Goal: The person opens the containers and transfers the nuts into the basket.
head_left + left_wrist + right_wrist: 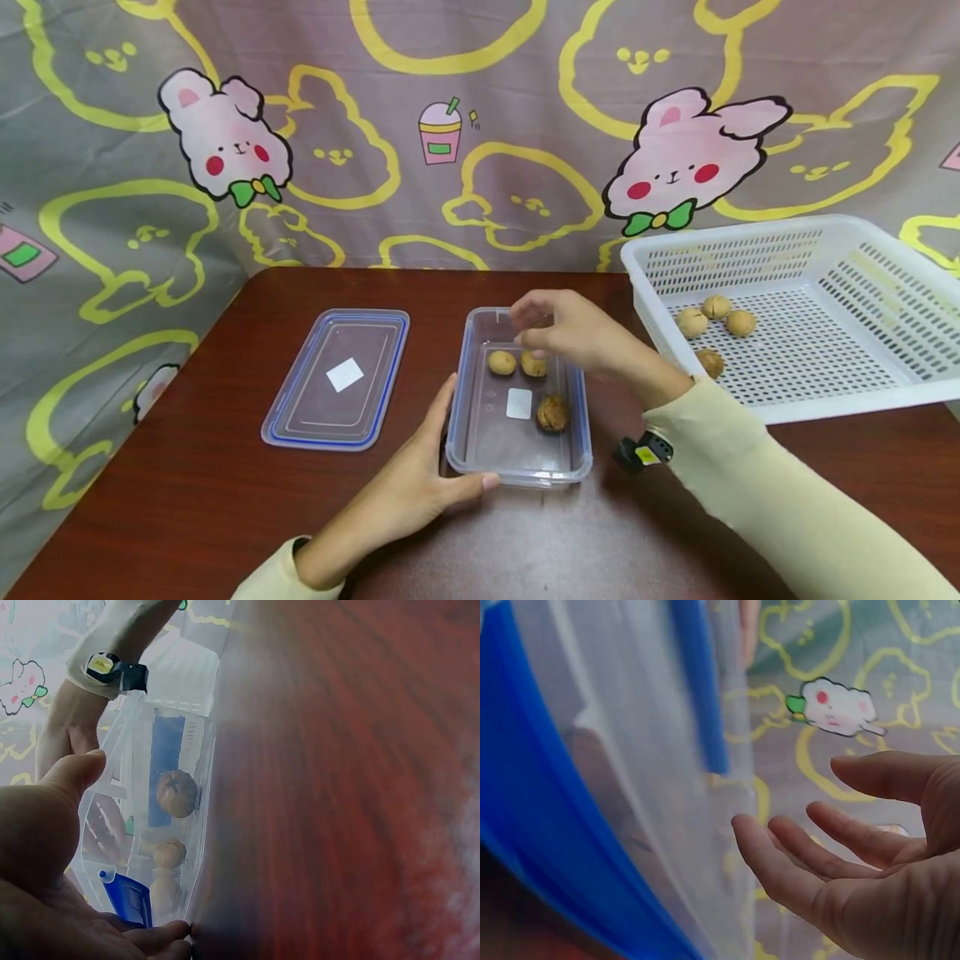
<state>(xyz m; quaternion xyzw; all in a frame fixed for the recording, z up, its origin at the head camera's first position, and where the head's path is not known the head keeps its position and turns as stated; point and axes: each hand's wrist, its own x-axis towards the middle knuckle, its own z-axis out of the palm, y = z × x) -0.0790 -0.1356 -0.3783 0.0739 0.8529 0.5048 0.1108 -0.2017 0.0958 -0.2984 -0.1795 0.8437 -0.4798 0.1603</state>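
Clock positions are read from the center of the clear container (486, 448), with 12 o'clock away from the person. From where I stand, the container rests on the worktop (517, 542), its open side up. Three walnuts lie on its floor: a pale walnut (502, 362) at 11 o'clock, a second pale walnut (533, 366) at 1 o'clock and a darker walnut (553, 413) at 4 o'clock. The left hand (416, 483) steadies the container from 8 o'clock, fingers straight along the side wall, thumb spread against the near wall. The right hand (573, 329) hovers over the 1 o'clock wall, fingers spread and slightly bent. The blue-edged lid (318, 400) lies flat at 9 o'clock. The white basket (817, 342), between 2 and 3 o'clock, holds four more walnuts.
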